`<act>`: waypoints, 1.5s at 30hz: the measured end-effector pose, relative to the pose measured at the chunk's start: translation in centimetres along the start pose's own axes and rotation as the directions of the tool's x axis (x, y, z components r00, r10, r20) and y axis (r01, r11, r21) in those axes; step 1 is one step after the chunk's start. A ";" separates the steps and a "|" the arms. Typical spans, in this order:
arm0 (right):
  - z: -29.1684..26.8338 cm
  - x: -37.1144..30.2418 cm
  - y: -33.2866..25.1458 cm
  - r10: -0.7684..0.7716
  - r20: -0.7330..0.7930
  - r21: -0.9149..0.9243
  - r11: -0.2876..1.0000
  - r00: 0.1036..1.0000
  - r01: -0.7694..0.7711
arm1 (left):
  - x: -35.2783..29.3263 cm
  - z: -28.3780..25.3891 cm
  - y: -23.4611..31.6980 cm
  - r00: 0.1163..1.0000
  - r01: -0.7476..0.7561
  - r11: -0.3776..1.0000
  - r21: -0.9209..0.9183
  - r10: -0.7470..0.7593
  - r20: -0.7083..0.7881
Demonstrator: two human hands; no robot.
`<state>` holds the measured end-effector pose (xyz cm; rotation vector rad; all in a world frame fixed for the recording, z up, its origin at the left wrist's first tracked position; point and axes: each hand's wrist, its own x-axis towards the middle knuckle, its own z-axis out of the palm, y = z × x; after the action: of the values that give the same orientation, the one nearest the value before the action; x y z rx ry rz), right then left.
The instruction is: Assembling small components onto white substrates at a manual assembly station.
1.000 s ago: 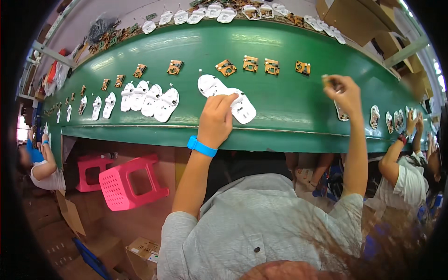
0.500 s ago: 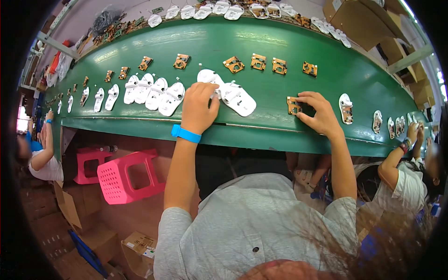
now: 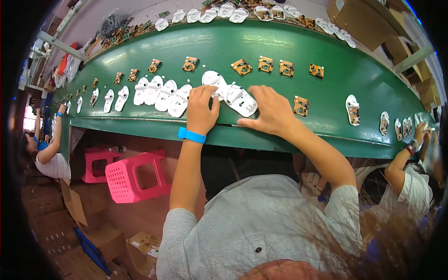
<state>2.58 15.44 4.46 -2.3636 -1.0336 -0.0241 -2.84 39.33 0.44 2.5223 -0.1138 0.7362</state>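
Observation:
My left hand (image 3: pixel 200 110) is closed at the lower end of a white plastic housing (image 3: pixel 211 78), fingertips bent over it; its far end shows beyond them. A blue band circles that wrist. Just right of it lies a second white housing (image 3: pixel 240 101), tilted, with small dark parts inside. Beside its right edge is my right hand (image 3: pixel 273 112), thumb and fingers spread apart, holding nothing; whether it touches the housing I cannot tell. A brown circuit board (image 3: pixel 301 106) lies right of that hand.
More circuit boards (image 3: pixel 266 64) run along the green bench (image 3: pixel 172 46). Several white housings (image 3: pixel 165 95) overlap on the left, and one with a board (image 3: pixel 353 110) lies on the right. Co-workers sit at both sides. A pink stool (image 3: pixel 137 176) stands below.
My right hand has left the brown circuit board and moved left to the tilted white housing. The board stays on the bench. My left hand keeps its place at the other housing.

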 end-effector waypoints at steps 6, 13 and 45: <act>1.8 1.9 0.5 0.058 -0.003 0.036 0.998 0.998 -0.058 | 0.0 -0.1 0.7 0.999 0.044 0.999 -0.026 -0.045 -0.013; -0.5 -1.2 1.3 0.238 -0.026 -0.121 0.963 0.971 -0.240 | 0.2 -0.3 0.5 0.999 0.015 0.998 -0.054 -0.017 -0.043; -5.2 -3.4 10.8 0.182 -0.244 0.223 0.966 0.952 -0.127 | 1.4 3.2 8.2 0.957 -0.180 0.946 -0.270 0.231 0.173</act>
<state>8.63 4.65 2.83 -2.1750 -0.6863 -0.1612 -1.89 30.69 2.55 2.3542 -0.5178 0.5035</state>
